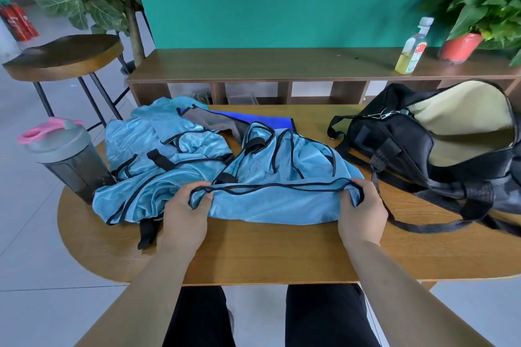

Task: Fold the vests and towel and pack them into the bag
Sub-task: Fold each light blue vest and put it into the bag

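Observation:
A light blue mesh vest (270, 200) with black trim lies crumpled at the middle of the wooden table (267, 256). My left hand (187, 211) pinches its black-edged hem at the left corner. My right hand (362, 205) grips the same hem at the right corner. More light blue vest fabric (158, 149) sits in a heap to the left. A bright blue towel (262, 120) lies flat behind the vests, partly covered by a grey cloth. The black bag (439, 149) stands open on the right, showing its cream lining.
A dark shaker bottle (70, 160) with a pink lid stands at the table's left edge. Behind the table is a low wooden shelf (282, 65) holding a yellow drink bottle (413, 48) and a potted plant (462, 46). A stool (64, 56) stands at the left.

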Demonstrator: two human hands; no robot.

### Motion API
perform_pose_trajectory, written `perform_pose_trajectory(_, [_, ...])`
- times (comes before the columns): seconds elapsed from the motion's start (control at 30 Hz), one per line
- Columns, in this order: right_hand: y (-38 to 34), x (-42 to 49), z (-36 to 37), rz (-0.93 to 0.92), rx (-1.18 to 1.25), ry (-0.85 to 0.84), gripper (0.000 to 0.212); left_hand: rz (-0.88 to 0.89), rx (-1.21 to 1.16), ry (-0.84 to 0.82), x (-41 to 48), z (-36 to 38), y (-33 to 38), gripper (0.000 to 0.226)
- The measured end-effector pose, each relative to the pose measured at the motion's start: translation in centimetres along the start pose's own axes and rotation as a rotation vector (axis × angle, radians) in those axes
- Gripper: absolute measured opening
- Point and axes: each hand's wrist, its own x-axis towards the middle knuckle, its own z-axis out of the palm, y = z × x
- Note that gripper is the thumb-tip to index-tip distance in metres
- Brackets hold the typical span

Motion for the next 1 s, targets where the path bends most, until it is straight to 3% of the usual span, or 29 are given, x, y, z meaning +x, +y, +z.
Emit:
perform_pose_trajectory(0.13, [0.6, 0.2, 0.1, 0.042, 0.009, 0.052, 0.022, 0.020, 0.031, 0.054, 0.1, 0.1, -0.3, 0.013])
perform_pose_trajectory(0.3, [0.7, 0.3, 0.1, 0.068, 0.041, 0.090, 0.023, 0.021, 0.056, 0.082, 0.3, 0.2, -1.0, 0.031])
perform_pose_trajectory(1.0, [-0.3, -0.4, -0.7, 0.077, 0.101, 0.080, 0.028, 0.015, 0.022, 0.058, 0.3, 0.1, -1.0, 0.017])
